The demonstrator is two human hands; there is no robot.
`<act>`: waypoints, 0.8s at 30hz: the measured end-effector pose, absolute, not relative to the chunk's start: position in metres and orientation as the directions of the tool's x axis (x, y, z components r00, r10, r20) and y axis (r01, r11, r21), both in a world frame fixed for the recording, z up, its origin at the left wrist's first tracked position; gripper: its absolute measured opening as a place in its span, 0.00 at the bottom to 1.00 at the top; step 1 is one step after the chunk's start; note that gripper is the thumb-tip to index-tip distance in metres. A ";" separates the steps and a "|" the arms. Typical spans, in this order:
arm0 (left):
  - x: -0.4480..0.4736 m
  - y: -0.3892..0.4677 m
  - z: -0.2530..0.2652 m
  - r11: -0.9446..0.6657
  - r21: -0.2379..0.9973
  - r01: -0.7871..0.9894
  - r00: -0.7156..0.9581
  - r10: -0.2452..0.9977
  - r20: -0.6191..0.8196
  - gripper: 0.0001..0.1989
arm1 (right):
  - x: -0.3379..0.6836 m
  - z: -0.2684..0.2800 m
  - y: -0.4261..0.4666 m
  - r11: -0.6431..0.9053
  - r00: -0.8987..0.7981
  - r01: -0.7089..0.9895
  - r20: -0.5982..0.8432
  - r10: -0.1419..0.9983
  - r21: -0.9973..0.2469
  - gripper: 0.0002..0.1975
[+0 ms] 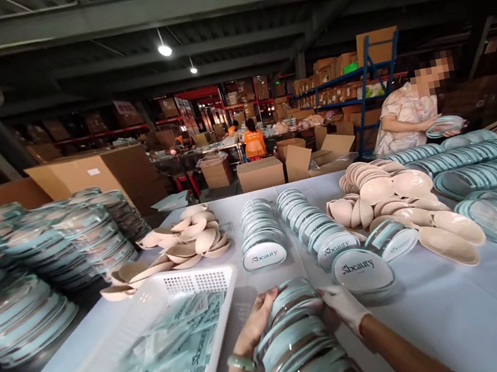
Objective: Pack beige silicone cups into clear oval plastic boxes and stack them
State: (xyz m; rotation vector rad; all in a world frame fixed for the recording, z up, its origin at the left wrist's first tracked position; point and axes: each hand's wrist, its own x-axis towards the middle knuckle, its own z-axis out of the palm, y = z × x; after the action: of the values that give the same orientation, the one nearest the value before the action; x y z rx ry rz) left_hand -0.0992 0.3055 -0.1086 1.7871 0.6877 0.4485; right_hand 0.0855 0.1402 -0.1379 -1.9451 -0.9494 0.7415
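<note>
A row of oval teal packages [299, 337] with glossy clear covers leans on the table right in front of me. My left hand [262, 317], bare with a green bangle at the wrist, is closed against the left side of the row's far end. On the opposite side, my right hand [345, 307] in a white glove presses its fingers against the same packages. Just beyond my right hand lies an oval package [362, 271] with "beauty" printed on its white face. Two more rows, a left row [261, 235] and a right row [316, 225], stretch away behind.
A white plastic basket [202, 277] of printed teal sachets stands at left. Beige curved shells lie in a left pile [190, 238] and a right pile [378, 188]. Tall package stacks [94, 239] stand far left. At right, a person [409, 116] holds a package behind further rows [491, 175].
</note>
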 end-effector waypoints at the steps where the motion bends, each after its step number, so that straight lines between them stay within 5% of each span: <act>1: -0.099 0.307 -0.110 -0.209 0.945 0.252 0.756 0.652 -0.057 0.29 | 0.089 -0.138 0.139 -0.379 0.539 0.321 -0.162 0.826 -0.868 0.18; 6: -0.099 0.307 -0.103 -0.190 0.940 0.283 0.778 0.618 -0.110 0.33 | 0.100 -0.131 0.136 -0.418 0.466 0.219 -0.281 0.839 -0.882 0.18; 11: -0.098 0.301 -0.089 -0.203 0.958 0.204 0.838 0.542 -0.064 0.30 | 0.104 -0.106 0.147 -0.435 0.418 0.196 -0.326 0.848 -0.879 0.05; 17: -0.100 0.299 -0.084 -0.173 0.974 0.149 0.859 0.510 -0.041 0.28 | 0.106 -0.079 0.151 -0.497 0.415 0.263 -0.368 0.832 -0.827 0.17; 24: -0.103 0.294 -0.080 -0.183 0.968 0.173 0.889 0.451 -0.074 0.32 | 0.102 -0.084 0.145 -0.513 0.420 0.422 -0.341 0.841 -0.747 0.05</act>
State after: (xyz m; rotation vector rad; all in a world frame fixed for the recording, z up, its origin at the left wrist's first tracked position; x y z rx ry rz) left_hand -0.1034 0.2936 -0.0802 1.7588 0.4753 0.2655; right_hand 0.1018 0.1449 -0.0835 -2.1107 -1.0645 0.9648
